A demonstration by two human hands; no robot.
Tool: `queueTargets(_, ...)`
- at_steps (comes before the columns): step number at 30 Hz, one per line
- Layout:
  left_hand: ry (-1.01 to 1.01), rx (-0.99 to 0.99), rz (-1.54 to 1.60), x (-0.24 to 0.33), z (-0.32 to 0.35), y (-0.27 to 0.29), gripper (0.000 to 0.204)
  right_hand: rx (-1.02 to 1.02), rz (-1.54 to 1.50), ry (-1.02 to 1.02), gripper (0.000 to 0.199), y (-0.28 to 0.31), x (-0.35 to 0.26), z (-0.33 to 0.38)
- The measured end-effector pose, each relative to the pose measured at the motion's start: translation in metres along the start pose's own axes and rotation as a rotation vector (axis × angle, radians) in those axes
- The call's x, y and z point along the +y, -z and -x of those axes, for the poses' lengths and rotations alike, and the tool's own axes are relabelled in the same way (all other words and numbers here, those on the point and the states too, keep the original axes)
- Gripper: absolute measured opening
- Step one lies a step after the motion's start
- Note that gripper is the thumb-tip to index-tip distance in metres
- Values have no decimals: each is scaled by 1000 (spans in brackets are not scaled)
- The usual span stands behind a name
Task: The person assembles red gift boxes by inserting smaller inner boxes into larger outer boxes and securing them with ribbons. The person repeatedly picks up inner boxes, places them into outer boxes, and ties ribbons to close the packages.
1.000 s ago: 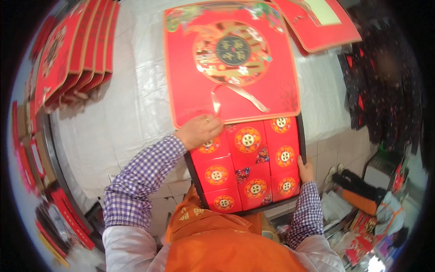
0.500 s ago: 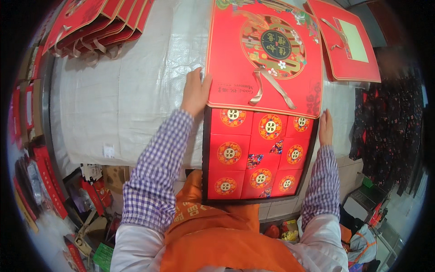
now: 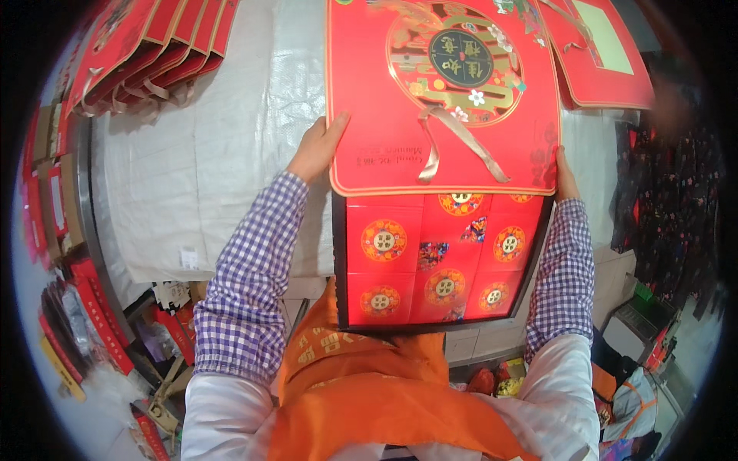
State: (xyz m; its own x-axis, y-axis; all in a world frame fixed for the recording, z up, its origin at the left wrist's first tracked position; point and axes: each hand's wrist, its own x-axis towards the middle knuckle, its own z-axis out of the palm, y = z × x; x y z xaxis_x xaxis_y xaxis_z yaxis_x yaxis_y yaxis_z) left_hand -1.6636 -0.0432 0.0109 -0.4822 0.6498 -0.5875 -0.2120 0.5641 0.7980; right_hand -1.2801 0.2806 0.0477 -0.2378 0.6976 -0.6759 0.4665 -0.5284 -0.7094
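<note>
A large red gift bag (image 3: 369, 146) with a round gold emblem and a ribbon handle (image 3: 461, 138) lies flat in front of me. Out of its near end sticks a black-edged tray (image 3: 337, 265) filled with several small red boxes (image 3: 382, 240), each bearing a round gold pattern. My left hand (image 3: 317, 150) grips the bag's left edge, its thumb along the top and its other fingers partly hidden. At the opposite edge my right hand (image 3: 566, 175) holds the bag's side, with most fingers hidden behind it. The tray's far part is covered by the bag.
Several similar red bags (image 3: 154, 54) stand at the back left of the table, which has a pale plastic cover (image 3: 200, 200). Another red bag (image 3: 600, 54) lies at the back right. Dark flowered cloth (image 3: 669, 192) hangs on the right, and packages (image 3: 100, 315) crowd the left side.
The gift bag now reaches farther over the small boxes, hiding most of the far row. Both hands stay at its sides. In the picture, the bag's left edge has shifted left.
</note>
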Motion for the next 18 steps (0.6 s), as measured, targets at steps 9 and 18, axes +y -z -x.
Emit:
queueTargets(9,-80,-69,-130,-27,113,-9,74,-3,72,-167,87,17,78,143)
queueTargets(18,167,-123,-267,-62,213,20,71,93,16,-277,77,34,200,263)
